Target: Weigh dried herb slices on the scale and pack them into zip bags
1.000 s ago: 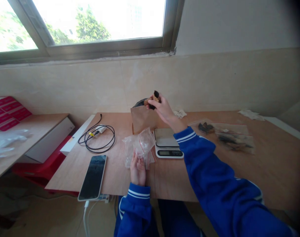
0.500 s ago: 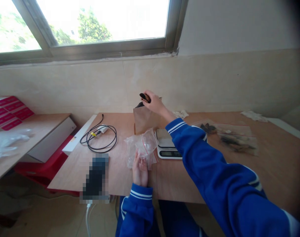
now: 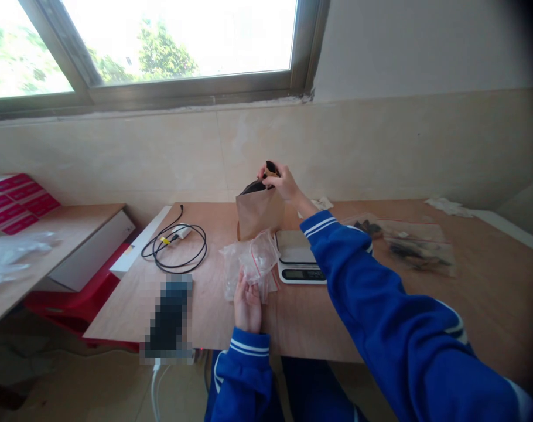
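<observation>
- The scale point(image 3: 295, 249) stands on the wooden desk point(image 3: 306, 325); it has a smooth, flat grey plate, a white body and a dark narrow display. The blue sleeve point(image 3: 349, 252) covers its right part, and the figures on the display cannot be read.
- Behind the scale and a little to its left, the brown paper bag point(image 3: 258, 217) stands upright, with dull paper walls and a dark mouth. Its contents are hard to make out.
- The right hand point(image 3: 285, 183) is above and behind the scale, at the mouth of this bag. Its fingers are closed on a curved dark piece point(image 3: 270, 167) with a tan inner side; the fingers hide part of it, so I cannot tell if it is one piece or several.
- Just left of the scale, the left hand point(image 3: 248, 302) is palm up, with fingers bent loosely around the wrinkled clear plastic bag point(image 3: 262, 258). The thin film makes its edges unclear.
- Well to the right of the scale lies the zip bag point(image 3: 437, 246), flat, with a red line; the dark, irregular pieces inside are blurred.
</observation>
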The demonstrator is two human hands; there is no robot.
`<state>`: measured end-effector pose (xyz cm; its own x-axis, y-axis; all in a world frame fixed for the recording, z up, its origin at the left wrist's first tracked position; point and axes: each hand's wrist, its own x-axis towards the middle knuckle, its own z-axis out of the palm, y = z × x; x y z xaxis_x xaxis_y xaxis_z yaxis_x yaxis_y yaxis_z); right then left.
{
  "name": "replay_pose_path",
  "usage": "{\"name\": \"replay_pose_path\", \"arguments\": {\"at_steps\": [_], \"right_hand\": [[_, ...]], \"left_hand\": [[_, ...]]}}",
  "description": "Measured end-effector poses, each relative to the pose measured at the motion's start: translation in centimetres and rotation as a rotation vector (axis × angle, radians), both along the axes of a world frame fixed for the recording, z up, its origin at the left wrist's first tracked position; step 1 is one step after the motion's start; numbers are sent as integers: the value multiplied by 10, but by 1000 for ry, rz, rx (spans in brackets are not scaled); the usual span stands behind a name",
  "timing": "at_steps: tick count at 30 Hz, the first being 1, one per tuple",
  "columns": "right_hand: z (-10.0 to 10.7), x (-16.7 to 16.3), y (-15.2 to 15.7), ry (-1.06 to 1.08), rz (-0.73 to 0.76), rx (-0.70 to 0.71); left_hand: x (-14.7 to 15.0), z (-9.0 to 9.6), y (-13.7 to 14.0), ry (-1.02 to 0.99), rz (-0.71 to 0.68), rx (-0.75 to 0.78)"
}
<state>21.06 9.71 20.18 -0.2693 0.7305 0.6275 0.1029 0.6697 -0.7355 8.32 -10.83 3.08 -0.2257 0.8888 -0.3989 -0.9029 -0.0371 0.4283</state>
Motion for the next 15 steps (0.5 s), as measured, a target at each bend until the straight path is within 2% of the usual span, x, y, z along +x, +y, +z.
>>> {"name": "replay_pose_path", "arguments": {"at_steps": [3, 8, 12, 15], "right_hand": [[-4, 1, 0, 12, -38, 16], [-7, -4, 2, -258, -43, 122], [-6, -9, -2, -492, -205, 171], [-6, -11, -6, -550, -294, 188]], "left_hand": [[0, -1, 0, -3, 0, 9], [-1, -1, 0, -7, -5, 17], [-1, 0, 0, 4, -8, 4], [-1, 0, 0, 5, -9, 5]]}}
